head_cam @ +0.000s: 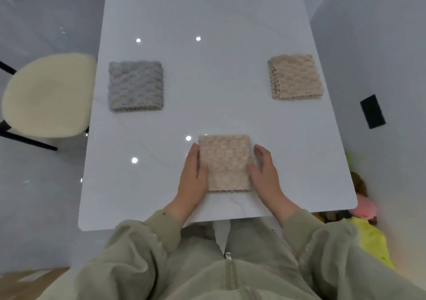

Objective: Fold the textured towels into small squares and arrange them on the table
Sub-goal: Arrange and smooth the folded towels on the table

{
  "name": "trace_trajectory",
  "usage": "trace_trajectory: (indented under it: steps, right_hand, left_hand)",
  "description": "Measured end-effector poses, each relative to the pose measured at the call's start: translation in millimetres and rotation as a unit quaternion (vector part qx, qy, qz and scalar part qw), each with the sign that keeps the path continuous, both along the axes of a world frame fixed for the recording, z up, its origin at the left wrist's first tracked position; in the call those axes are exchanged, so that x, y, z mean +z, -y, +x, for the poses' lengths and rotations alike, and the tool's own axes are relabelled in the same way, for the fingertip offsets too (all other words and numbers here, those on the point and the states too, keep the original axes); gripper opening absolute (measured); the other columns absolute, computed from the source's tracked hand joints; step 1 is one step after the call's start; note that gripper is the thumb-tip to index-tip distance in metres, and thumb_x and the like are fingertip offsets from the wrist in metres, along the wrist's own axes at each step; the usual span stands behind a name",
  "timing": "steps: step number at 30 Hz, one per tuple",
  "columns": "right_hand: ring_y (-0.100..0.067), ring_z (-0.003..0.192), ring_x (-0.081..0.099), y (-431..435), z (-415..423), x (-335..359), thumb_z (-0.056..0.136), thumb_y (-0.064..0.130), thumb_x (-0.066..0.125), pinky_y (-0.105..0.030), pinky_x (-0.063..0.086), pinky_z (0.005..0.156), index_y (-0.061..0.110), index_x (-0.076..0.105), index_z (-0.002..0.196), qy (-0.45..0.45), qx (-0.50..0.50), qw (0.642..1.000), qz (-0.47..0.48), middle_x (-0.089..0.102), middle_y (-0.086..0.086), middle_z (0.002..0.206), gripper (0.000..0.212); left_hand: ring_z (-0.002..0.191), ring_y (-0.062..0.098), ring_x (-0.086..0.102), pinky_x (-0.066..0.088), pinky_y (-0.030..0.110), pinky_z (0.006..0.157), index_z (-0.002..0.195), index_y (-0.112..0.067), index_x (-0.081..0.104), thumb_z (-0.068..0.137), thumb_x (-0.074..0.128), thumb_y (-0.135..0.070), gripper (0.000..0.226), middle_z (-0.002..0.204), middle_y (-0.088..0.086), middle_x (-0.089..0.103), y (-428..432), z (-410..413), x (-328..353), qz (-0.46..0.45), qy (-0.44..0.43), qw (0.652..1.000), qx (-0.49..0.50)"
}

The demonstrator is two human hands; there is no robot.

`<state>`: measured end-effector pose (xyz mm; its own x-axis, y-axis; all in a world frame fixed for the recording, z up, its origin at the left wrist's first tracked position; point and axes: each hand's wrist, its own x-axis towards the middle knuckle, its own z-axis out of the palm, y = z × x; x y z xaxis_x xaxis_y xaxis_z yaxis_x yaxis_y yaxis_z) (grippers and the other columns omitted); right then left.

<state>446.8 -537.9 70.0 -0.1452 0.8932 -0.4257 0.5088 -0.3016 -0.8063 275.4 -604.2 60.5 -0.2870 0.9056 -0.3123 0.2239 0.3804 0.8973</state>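
Towel (224, 162) flat, long axis front-to-back

Both arms come in over the near edge of the table (143, 196), olive-green sleeves (149, 223) down to the wrists. Left hand (193, 173) and right hand (265, 173) sit apart with palms turned toward each other, fingers straight and together pointing away from the body, thumbs angled inward.
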Motion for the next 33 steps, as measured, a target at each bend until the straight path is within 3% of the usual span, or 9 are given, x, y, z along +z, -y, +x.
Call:
trace_trajectory:
  steps: [1,4,9,16,19,23,26,29,33]
  right_hand:
    - [-0.001,0.125,0.038,4.3,-4.5,-0.3,0.095,0.021,0.050,-0.023,0.033,0.105,0.020,0.032,0.142,-0.012,-0.020,1.000,-0.007,0.041,0.012,0.139,0.050]
    - [-0.004,0.120,0.046,13.0,-14.9,3.6,0.094,0.016,0.048,-0.021,0.039,0.095,0.021,0.035,0.138,-0.038,-0.052,0.998,-0.024,0.047,0.012,0.129,0.046]
    - [-0.008,0.117,0.045,11.0,-16.2,9.9,0.093,0.012,0.046,-0.027,0.039,0.100,0.018,0.034,0.141,-0.006,-0.027,1.000,-0.011,0.045,0.008,0.130,0.049]
    - [-0.011,0.122,0.045,12.5,-11.8,12.3,0.092,0.011,0.048,-0.028,0.039,0.102,0.020,0.035,0.141,0.001,0.002,1.000,-0.022,0.045,0.002,0.138,0.052]
    - [-0.008,0.123,0.041,8.1,-2.4,15.6,0.095,0.016,0.047,-0.023,0.035,0.099,0.019,0.032,0.143,0.005,0.009,1.000,-0.028,0.041,0.003,0.142,0.050]
    - [-0.014,0.130,0.038,-2.4,2.2,18.4,0.096,0.023,0.047,-0.024,0.034,0.098,0.019,0.028,0.145,0.016,0.010,0.999,-0.041,0.037,0.002,0.146,0.052]
    - [-0.011,0.119,0.043,-8.1,-6.7,21.6,0.095,0.018,0.045,-0.023,0.035,0.091,0.017,0.032,0.143,0.011,0.019,0.999,-0.044,0.042,0.000,0.143,0.049]
    - [-0.014,0.125,0.043,-10.1,-15.7,21.7,0.093,0.014,0.045,-0.022,0.033,0.094,0.015,0.031,0.144,0.013,0.024,0.999,-0.040,0.041,-0.002,0.144,0.053]
    - [-0.017,0.125,0.043,-11.3,-23.0,22.3,0.092,0.011,0.044,-0.020,0.032,0.089,0.017,0.029,0.144,0.023,0.029,0.999,-0.036,0.041,-0.003,0.144,0.054]
  left_hand:
    - [0.126,-0.019,0.025,0.019,0.005,0.105,0.143,-0.034,0.021,0.101,0.034,-0.030,0.044,0.144,-0.020,0.030,3.2,2.9,-1.3,-0.002,0.003,1.000,-0.010]
    - [0.137,-0.002,0.025,0.023,0.025,0.115,0.150,-0.023,0.018,0.095,0.034,-0.044,0.061,0.152,-0.010,0.028,6.8,9.2,-7.1,-0.004,0.035,0.999,0.000]
    - [0.137,0.006,0.030,0.029,0.041,0.114,0.150,-0.024,0.017,0.091,0.034,-0.054,0.068,0.149,-0.007,0.032,7.5,19.4,-6.6,0.003,0.060,0.998,0.007]
    - [0.135,-0.001,0.025,0.021,0.016,0.110,0.148,-0.024,0.015,0.099,0.039,-0.024,0.054,0.148,-0.014,0.024,7.1,16.6,-3.4,-0.021,0.080,0.996,-0.040]
    - [0.139,0.005,0.025,0.023,0.032,0.116,0.148,-0.028,0.019,0.096,0.039,-0.041,0.057,0.152,-0.010,0.026,5.3,6.5,-3.8,-0.024,0.100,0.994,-0.026]
    - [0.143,0.008,0.014,0.014,0.020,0.108,0.151,-0.023,0.008,0.100,0.035,-0.039,0.060,0.156,-0.010,0.013,-2.2,-1.6,7.5,-0.066,0.148,0.986,0.027]
    - [0.135,0.001,0.031,0.027,0.012,0.101,0.148,-0.027,0.022,0.100,0.035,-0.039,0.051,0.148,-0.014,0.032,-7.9,-2.5,18.6,-0.061,0.181,0.981,0.023]
    - [0.103,-0.017,0.048,0.041,0.003,0.077,0.116,-0.044,0.039,0.102,0.034,-0.031,0.020,0.114,-0.028,0.048,-13.2,2.3,25.6,-0.049,0.192,0.980,0.015]
    - [0.112,-0.007,0.050,0.042,0.011,0.082,0.114,-0.046,0.043,0.102,0.035,-0.032,0.020,0.118,-0.024,0.052,-18.8,2.6,23.6,-0.043,0.188,0.981,0.012]
